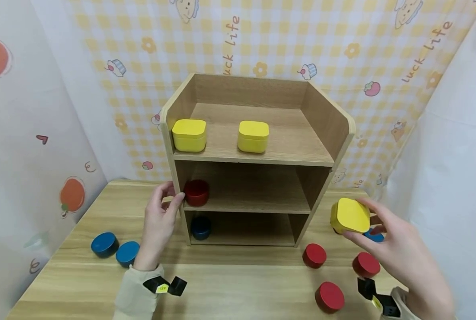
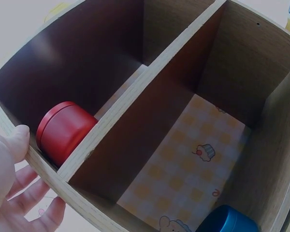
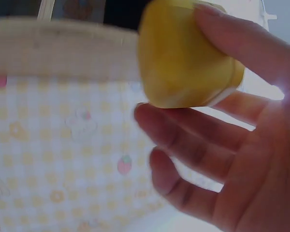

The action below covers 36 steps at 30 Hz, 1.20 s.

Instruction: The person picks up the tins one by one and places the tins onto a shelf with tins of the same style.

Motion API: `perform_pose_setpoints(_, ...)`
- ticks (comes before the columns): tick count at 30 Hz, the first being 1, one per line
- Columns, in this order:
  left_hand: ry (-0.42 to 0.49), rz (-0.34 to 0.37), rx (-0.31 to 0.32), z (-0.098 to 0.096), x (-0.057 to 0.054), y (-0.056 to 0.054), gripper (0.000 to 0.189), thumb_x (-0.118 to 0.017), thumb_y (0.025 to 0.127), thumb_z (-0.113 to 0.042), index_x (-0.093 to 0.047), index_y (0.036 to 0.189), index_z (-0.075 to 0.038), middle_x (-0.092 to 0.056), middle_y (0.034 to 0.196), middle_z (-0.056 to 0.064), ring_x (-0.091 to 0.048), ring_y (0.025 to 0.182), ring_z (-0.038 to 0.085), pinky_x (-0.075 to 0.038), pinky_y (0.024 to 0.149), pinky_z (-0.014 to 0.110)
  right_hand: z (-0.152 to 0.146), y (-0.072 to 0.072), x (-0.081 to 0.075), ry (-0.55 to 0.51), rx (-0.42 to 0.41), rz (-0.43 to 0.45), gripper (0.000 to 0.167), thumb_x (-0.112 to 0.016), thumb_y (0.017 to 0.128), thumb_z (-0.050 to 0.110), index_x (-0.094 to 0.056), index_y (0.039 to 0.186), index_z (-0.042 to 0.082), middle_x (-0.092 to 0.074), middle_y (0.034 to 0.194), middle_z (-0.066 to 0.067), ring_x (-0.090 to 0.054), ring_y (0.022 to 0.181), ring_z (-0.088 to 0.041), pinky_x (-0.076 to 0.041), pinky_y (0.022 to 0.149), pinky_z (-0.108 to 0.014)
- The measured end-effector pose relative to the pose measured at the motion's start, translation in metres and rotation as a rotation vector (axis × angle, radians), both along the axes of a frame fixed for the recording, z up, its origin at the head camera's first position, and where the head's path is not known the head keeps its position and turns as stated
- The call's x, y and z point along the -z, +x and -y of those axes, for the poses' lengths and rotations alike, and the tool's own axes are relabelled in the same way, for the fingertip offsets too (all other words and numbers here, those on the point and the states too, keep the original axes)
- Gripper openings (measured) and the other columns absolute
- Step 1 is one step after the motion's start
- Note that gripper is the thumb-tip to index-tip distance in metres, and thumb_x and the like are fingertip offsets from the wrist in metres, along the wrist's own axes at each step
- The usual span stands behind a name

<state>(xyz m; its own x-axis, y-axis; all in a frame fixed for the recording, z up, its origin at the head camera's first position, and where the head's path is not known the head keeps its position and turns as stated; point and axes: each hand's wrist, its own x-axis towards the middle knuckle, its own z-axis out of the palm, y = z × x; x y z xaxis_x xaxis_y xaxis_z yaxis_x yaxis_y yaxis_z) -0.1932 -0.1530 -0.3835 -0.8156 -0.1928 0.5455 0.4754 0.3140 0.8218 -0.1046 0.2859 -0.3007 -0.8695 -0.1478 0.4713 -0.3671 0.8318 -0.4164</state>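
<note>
A yellow rounded-square tin (image 1: 350, 215) is held in the air between the thumb and fingers of my right hand (image 1: 398, 244), right of the wooden shelf (image 1: 258, 158). Its lid side faces up towards the head view. My left hand (image 1: 160, 222) grips the shelf's left side panel, thumb at the front edge and fingers along the outside. Close to that thumb, a red round tin (image 2: 67, 130) stands at the left end of the middle tier. Two more yellow tins, a left one (image 1: 189, 135) and a middle one (image 1: 253, 137), stand on the top tier.
A dark blue round tin (image 1: 200, 228) sits at the bottom tier's left end. Two blue tins (image 1: 105, 245) lie on the table at left. Several red tins (image 1: 330, 297) are on the right, with another blue tin (image 1: 374, 235) partly hidden behind my right hand. Cloth-covered walls (image 1: 442, 146) surround the table.
</note>
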Motion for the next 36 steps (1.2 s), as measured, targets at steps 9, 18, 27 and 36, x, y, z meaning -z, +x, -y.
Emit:
perform_pose_setpoints(9, 0.000, -0.010, 0.022, -0.002, -0.005, -0.004, 0.031, -0.061, 0.097, -0.008, -0.054, 0.126, 0.002, -0.054, 0.109, 0.009, -0.050, 0.101, 0.013, -0.045, 0.081, 0.018, 0.032, -0.014, -0.008, -0.100, -0.143, -0.248, 0.081, -0.092, 0.060, 0.000, -0.058, 0.133, 0.011, -0.064, 0.102, 0.006, -0.060, 0.072, -0.002, -0.045, 0.064, -0.012)
perform_pose_setpoints(18, -0.003, 0.003, 0.019, -0.003, -0.004, -0.003, 0.031, -0.061, 0.097, -0.009, -0.055, 0.126, 0.001, -0.054, 0.108, 0.008, -0.050, 0.101, 0.013, -0.045, 0.081, 0.017, 0.061, -0.028, -0.038, -0.099, -0.238, -0.310, 0.081, -0.092, 0.062, 0.003, -0.057, 0.135, 0.010, -0.064, 0.112, 0.002, -0.057, 0.075, -0.005, -0.048, 0.062, -0.014)
perform_pose_setpoints(27, -0.008, 0.007, 0.005, -0.002, -0.003, 0.000, 0.032, -0.062, 0.097, -0.011, -0.054, 0.126, 0.000, -0.054, 0.108, 0.006, -0.051, 0.100, 0.013, -0.045, 0.080, 0.018, 0.084, -0.042, -0.073, -0.098, -0.237, -0.207, 0.070, -0.083, 0.080, 0.014, -0.051, 0.142, 0.016, -0.062, 0.107, 0.001, -0.057, 0.070, -0.010, -0.049, 0.057, -0.017)
perform_pose_setpoints(36, -0.005, 0.018, 0.005, 0.001, 0.000, 0.002, 0.033, -0.062, 0.097, -0.012, -0.054, 0.127, 0.001, -0.053, 0.109, 0.006, -0.050, 0.101, 0.013, -0.045, 0.081, 0.020, 0.099, -0.068, -0.093, -0.150, -0.217, -0.005, 0.070, -0.073, 0.090, 0.031, -0.039, 0.150, 0.022, -0.064, 0.076, -0.004, -0.057, 0.048, -0.020, -0.050, 0.046, -0.030)
